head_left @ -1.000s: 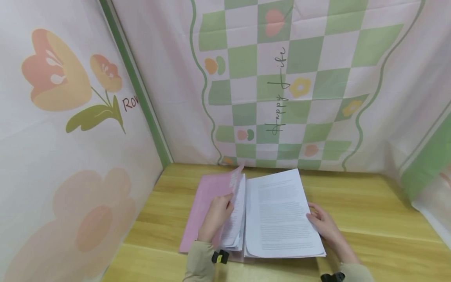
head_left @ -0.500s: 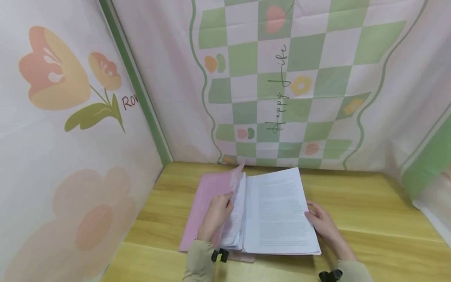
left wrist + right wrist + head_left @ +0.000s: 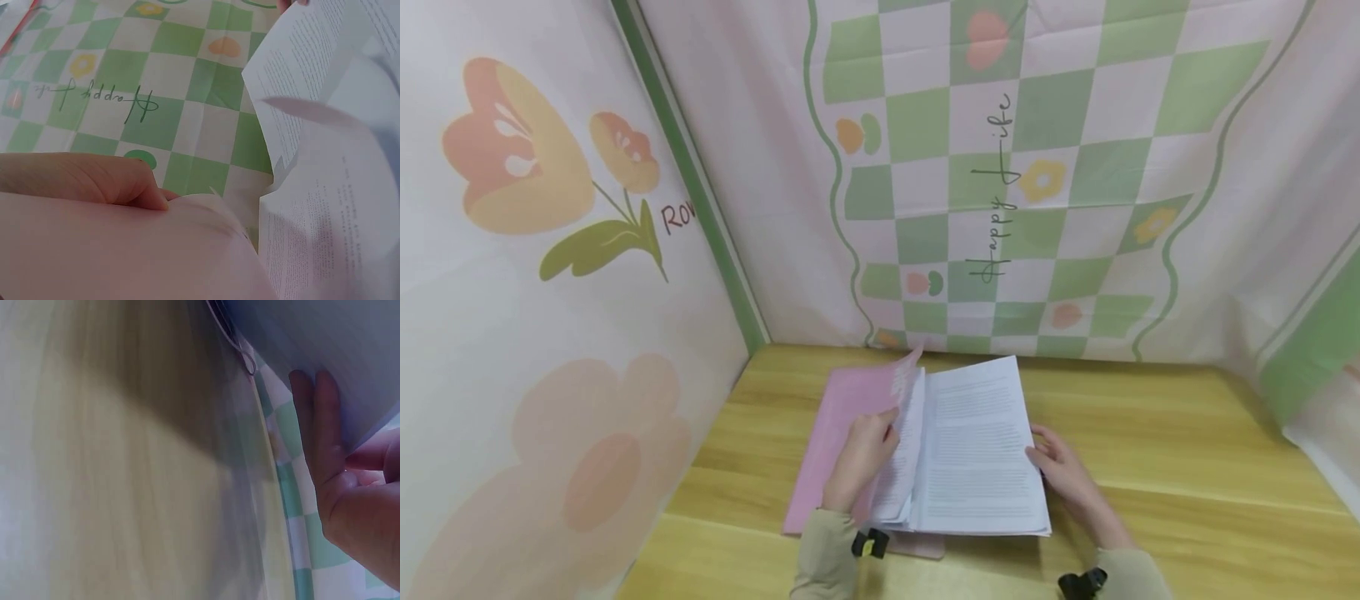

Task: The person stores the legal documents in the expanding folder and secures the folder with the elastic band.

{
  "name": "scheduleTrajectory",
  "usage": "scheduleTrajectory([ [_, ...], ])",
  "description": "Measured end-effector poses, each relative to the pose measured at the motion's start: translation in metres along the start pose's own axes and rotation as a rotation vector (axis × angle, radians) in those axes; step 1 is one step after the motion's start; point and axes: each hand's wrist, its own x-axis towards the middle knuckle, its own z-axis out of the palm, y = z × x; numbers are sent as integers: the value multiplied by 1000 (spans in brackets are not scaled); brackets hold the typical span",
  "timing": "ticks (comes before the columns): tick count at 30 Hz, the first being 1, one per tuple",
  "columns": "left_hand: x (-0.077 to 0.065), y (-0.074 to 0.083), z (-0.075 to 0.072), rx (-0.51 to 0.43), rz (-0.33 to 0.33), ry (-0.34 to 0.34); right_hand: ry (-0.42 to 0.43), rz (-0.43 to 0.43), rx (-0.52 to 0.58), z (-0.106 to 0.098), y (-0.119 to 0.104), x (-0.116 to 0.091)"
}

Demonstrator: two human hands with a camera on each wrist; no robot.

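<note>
A pink folder lies spread on the table with printed sheets inside. My left hand pinches the edge of its raised cover, which bends upward at the far end. In the left wrist view, that pale pink cover hides part of the hand. On the right, my right hand holds the outer edge of a stack of printed sheets, thumb on top. The right wrist view shows the fingers under the lifted sheets. More sheets stand between the cover and this stack.
The wooden table extends on both sides of the folder. A checkered cloth hangs along the back edge, and a flower-printed cloth closes off the left side.
My right hand has moved left, swinging the right-hand sheets up and toward the folder's middle. Their outer edge has come inward. The left hand stays put on the cover.
</note>
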Motion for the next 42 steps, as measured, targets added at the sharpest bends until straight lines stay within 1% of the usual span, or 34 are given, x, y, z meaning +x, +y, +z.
scheduleTrajectory([
  [5, 1, 0, 0, 1, -4, 2, -22, 45, 1, 4, -5, 1],
  [8, 1, 0, 1, -1, -8, -1, -29, 53, -8, 7, -7, 0],
  [13, 0, 0, 1, 0, -12, -3, -46, 46, 13, 9, -8, -1],
  [19, 0, 2, 2, 7, -26, -2, -60, 25, 33, 7, -8, -4],
  [27, 0, 3, 2, -11, -42, -9, -54, 38, 30, 7, -9, -4],
  [29, 0, 2, 3, -3, -43, -12, -64, 36, 29, 7, -9, -5],
  [32, -1, 1, 4, 9, -33, -8, -57, 28, 23, 5, -9, -6],
  [39, -1, 2, 3, 5, -24, 4, -85, -28, 32, 2, -8, -4],
  [42, 0, 3, 4, 15, -22, 4, -79, -17, 44, 5, -7, -2],
])
